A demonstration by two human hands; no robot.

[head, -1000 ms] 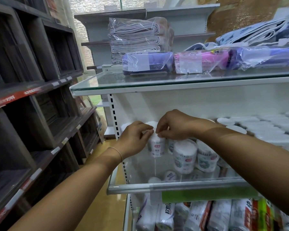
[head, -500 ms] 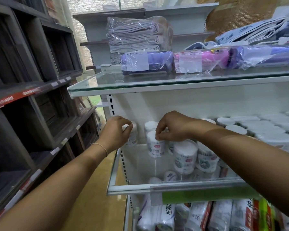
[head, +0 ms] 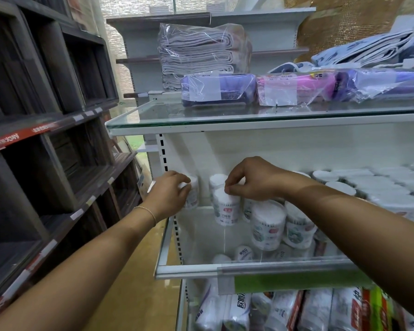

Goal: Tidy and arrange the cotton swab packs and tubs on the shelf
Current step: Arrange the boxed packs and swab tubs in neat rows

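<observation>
Glass shelf point(head: 189, 237) in a white shop rack, thinly stocked at its left end: the left hand point(head: 169, 197), which a second ago shared one small tub with the right hand point(head: 251, 180), has since crossed to the far-left end. Its fingers point(head: 183, 182) now curl round a lone tub point(head: 194, 195) at the back wall, just beside the slotted upright point(head: 163, 149). The right hand has barely moved. Its fingertips point(head: 228, 190) stay pinched on the top rim of the front tub point(head: 226, 210), which stands upright on the glass with a second tub point(head: 216, 181) close behind it. To the right sit two larger tubs point(head: 268, 225), and beyond the forearm a packed block of white lids point(head: 368, 185) runs toward the shelf's right end. Packs point(head: 225, 309) lie on the tier below. The parting of the hands suggests the work has passed from steadying one tub to gathering strays. The lone tub stands apart from the group, and the likely aim is to bring it in beside the front tub so the row starts flush. With the small tubs in no clear line, tidying at this end appears to be at an early stage. Whether the lone tub has left the glass cannot be told from this angle.
</observation>
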